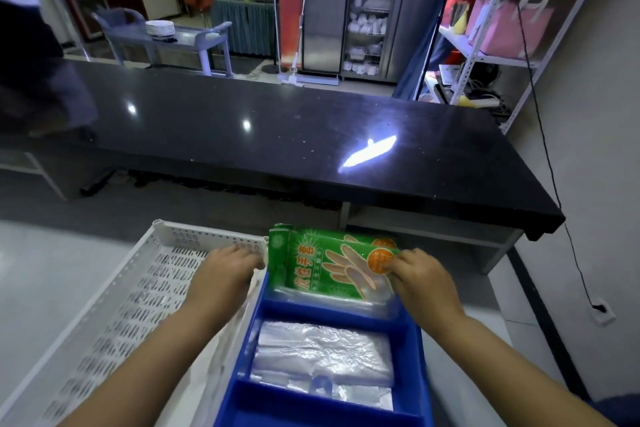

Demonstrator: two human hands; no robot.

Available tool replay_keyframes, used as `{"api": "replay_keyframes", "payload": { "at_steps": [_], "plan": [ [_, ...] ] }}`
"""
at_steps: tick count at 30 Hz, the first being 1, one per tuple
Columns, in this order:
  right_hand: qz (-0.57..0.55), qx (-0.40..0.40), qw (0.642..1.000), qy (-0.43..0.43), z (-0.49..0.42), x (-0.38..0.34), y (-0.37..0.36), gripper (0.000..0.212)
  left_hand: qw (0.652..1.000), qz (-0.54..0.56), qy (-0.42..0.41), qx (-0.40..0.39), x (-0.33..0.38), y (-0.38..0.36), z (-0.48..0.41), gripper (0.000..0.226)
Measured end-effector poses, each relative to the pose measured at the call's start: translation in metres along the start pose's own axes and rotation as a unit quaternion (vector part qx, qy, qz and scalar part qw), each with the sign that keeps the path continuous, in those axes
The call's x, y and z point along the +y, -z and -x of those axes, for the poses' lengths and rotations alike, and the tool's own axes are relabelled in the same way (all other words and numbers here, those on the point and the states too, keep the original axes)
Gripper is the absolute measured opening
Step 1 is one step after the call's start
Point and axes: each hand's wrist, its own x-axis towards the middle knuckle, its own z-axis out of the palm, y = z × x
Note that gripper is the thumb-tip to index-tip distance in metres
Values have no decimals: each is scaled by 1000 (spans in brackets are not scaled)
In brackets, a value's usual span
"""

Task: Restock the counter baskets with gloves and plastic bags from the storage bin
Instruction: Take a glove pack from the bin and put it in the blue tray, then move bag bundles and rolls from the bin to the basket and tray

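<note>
The green glove packs (332, 263) stood in the blue bin's (414, 333) far compartment at lower centre, long axis left-right. The right hand (420, 279) pinched their right end; the left hand's (225, 270) fingers curled over the white basket (114, 305) rim.

The green glove pack (332, 265) in the far part of the blue bin (412, 329) has big orange Chinese letters running down its front. They look like 次性手套, which is part of the words for throw-away gloves. A smaller line beside them and the words in the orange circle are too blurry to read. Far back, a red banner (290, 10) shows gold letters; the top one looks like 茶.
</note>
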Motion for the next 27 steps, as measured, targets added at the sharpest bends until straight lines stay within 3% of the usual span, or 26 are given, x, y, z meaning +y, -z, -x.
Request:
{"api": "replay_keyframes", "payload": {
  "at_steps": [4,7,9,14,24,27],
  "plan": [
    [-46,45,998,18,-26,-20,-11,19,997,2,76,2,8,12,32,31],
    [-89,49,991,90,-37,-61,-22,12,991,14,130,-8,14,20,61,20],
    [-104,41,983,142,-36,-94,-24,9,986,22,165,-5,13,26,83,16],
    [-147,0,963,227,-17,-168,-25,23,970,-13,243,24,-1,54,148,13],
    [-148,-42,924,349,23,-344,-16,19,923,-47,368,102,-58,128,328,28],
    [-180,-73,901,388,46,-415,-24,25,897,-59,430,89,-78,148,406,8]
  ]
}}
